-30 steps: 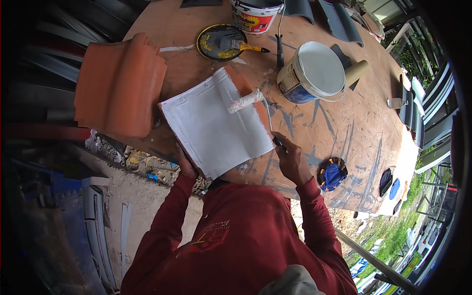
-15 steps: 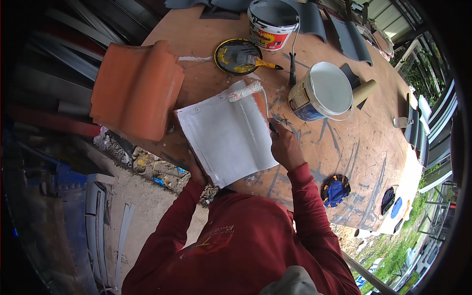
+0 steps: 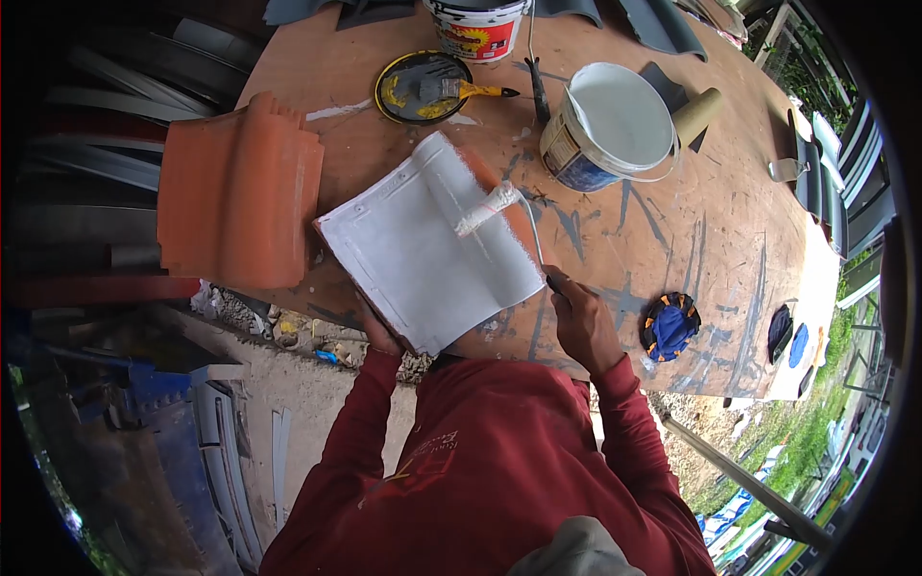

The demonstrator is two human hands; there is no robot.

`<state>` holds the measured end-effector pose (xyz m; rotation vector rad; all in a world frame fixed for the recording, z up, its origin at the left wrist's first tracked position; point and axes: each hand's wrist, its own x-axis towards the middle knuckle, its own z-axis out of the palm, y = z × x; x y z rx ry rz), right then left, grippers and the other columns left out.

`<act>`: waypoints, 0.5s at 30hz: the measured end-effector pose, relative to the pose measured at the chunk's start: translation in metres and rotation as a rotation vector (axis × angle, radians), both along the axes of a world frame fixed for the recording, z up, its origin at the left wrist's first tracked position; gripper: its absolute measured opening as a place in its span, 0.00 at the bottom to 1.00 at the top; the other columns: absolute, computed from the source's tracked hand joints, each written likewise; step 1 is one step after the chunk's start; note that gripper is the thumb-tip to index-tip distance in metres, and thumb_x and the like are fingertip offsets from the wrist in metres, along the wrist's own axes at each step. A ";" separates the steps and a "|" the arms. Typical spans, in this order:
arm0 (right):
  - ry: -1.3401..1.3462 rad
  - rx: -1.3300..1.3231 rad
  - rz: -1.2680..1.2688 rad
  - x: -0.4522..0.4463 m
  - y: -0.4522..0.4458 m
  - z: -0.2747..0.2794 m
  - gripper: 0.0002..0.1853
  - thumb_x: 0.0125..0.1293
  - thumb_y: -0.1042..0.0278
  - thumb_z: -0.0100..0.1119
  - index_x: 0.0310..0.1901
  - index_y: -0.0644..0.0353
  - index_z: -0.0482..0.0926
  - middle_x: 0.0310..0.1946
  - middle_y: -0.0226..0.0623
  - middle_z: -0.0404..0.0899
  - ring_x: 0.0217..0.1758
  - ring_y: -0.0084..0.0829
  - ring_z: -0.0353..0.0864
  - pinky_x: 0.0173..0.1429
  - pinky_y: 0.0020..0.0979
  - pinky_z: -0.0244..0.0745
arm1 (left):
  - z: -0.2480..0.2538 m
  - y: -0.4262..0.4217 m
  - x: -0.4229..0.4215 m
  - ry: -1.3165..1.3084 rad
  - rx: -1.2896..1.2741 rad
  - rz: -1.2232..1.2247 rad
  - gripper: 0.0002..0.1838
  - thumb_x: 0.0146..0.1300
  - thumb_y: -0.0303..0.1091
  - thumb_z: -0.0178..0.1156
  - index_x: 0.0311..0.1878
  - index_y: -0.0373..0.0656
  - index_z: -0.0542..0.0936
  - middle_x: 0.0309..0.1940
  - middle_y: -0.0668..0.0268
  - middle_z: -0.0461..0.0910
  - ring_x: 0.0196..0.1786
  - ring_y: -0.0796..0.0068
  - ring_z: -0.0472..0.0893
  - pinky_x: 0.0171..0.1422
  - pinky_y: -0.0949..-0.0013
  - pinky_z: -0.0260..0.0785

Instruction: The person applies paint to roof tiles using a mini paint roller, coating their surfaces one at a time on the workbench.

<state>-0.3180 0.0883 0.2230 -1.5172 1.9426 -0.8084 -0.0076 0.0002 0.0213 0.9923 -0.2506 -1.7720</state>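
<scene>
A roof tile (image 3: 403, 254) lies at the table's near edge, its top coated white, with bare orange clay showing along its right side. My left hand (image 3: 380, 331) grips the tile's lower left edge, its fingers partly hidden beneath it. In my right hand (image 3: 584, 322) is the dark handle of a paint roller (image 3: 488, 208). The white, paint-soaked roller sleeve rests on the tile's right part, across its raised ridge. Beyond it stands a bucket of white paint (image 3: 622, 115), its label smeared.
Orange tiles (image 3: 235, 197) are stacked at the left. A paintbrush (image 3: 466, 89) lies on a black lid (image 3: 411, 108), beside a red-and-white bucket (image 3: 477, 40). Grey tiles (image 3: 663, 27) line the table's far side. A blue-and-black cloth item (image 3: 670, 327) lies at the right.
The roller has moved from the tile's far edge toward me, down its right side. My right hand has drawn back. The camera view has shifted too.
</scene>
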 end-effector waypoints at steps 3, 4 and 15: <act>-0.061 0.026 -0.028 -0.011 0.064 -0.001 0.23 0.67 0.79 0.50 0.64 0.62 0.75 0.42 0.58 0.83 0.45 0.57 0.85 0.48 0.46 0.79 | 0.015 -0.002 -0.001 0.020 0.053 0.024 0.34 0.77 0.60 0.44 0.77 0.48 0.62 0.71 0.65 0.69 0.70 0.61 0.72 0.76 0.55 0.64; -0.060 0.034 -0.043 -0.013 0.083 0.002 0.23 0.67 0.79 0.50 0.64 0.62 0.75 0.42 0.58 0.83 0.45 0.57 0.85 0.48 0.46 0.79 | 0.008 -0.002 0.002 0.020 0.062 0.009 0.34 0.77 0.60 0.44 0.77 0.48 0.62 0.71 0.65 0.69 0.70 0.61 0.72 0.76 0.55 0.64; -0.185 0.275 -0.090 -0.045 0.113 0.029 0.21 0.69 0.78 0.52 0.63 0.67 0.76 0.48 0.58 0.84 0.52 0.47 0.87 0.54 0.37 0.80 | 0.031 -0.012 -0.003 0.000 -0.005 0.053 0.33 0.78 0.60 0.45 0.77 0.50 0.63 0.73 0.65 0.67 0.71 0.62 0.70 0.76 0.55 0.63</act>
